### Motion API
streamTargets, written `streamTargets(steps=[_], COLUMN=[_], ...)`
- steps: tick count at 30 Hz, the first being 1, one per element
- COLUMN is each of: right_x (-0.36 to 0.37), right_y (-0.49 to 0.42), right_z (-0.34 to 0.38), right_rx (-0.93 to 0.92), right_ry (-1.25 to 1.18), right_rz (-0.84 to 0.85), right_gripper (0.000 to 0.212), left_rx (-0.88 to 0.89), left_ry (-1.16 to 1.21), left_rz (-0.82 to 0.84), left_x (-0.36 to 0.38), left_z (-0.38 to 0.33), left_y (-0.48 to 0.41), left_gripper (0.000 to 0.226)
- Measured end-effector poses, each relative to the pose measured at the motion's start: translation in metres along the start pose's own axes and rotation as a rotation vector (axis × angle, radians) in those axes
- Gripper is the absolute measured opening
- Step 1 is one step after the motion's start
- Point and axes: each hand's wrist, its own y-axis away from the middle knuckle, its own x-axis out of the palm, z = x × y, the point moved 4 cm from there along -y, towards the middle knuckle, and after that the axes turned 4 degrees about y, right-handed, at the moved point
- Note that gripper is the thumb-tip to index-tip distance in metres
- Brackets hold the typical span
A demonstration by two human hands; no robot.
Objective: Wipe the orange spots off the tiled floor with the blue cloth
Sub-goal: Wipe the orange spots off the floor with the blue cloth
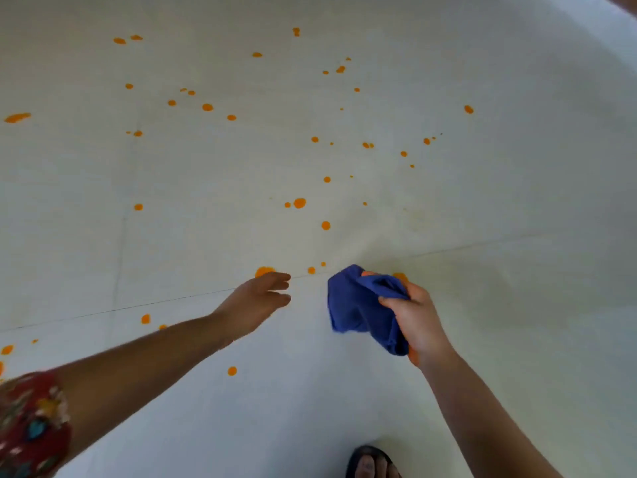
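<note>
Scanning down, I see the right hand (418, 322) clutching the blue cloth (358, 305). Left hand (256, 298) at its nine o'clock hangs relaxed, empty, over orange spots (262, 270).

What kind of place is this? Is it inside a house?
Probably indoors, though which room I cannot tell. The view shows a pale tiled floor with thin joint lines, splashed with orange spots. The right hand grips a crumpled blue cloth, and a foot wears a dark sandal.
</note>
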Motion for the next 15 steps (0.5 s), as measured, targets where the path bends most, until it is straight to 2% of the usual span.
streamTargets(steps=[3,4,6,8,11,13,14,15], right_x=[-0.042,-0.056,-0.079,-0.094,-0.097,-0.089,-0.088,-0.09], right_y=[0.005,0.009,0.018,0.02,0.018,0.019,0.018,0.014], right_z=[-0.009,-0.011,-0.012,-0.027,-0.067,-0.095,-0.103,-0.107], right_rx=[-0.154,-0.25,-0.449,-0.504,-0.335,-0.135,-0.076,-0.08], right_ry=[0.158,0.227,0.478,0.737,0.987,0.994,0.908,0.858], right_rz=[-0.18,-0.251,-0.361,-0.435,-0.267,-0.114,-0.131,-0.218], right_gripper=[0.056,0.058,0.065,0.068,0.05,0.05,0.049,0.047], left_rx=[0.079,0.115,0.248,0.379,0.413,0.407,0.424,0.442], left_ry=[-0.5,-0.592,-0.652,-0.669,-0.675,-0.756,-0.814,-0.863], left_rz=[0.03,0.017,-0.008,0.001,0.004,0.009,0.018,0.021], left_x=[0.043,0.056,0.085,0.111,0.139,0.146,0.148,0.148], left_z=[-0.005,-0.006,-0.009,-0.008,0.005,0.017,0.022,0.026], left_y=[-0.025,-0.03,-0.04,-0.046,-0.051,-0.052,-0.052,-0.051], left_gripper=[0.045,0.048,0.052,0.056,0.065,0.07,0.072,0.073])
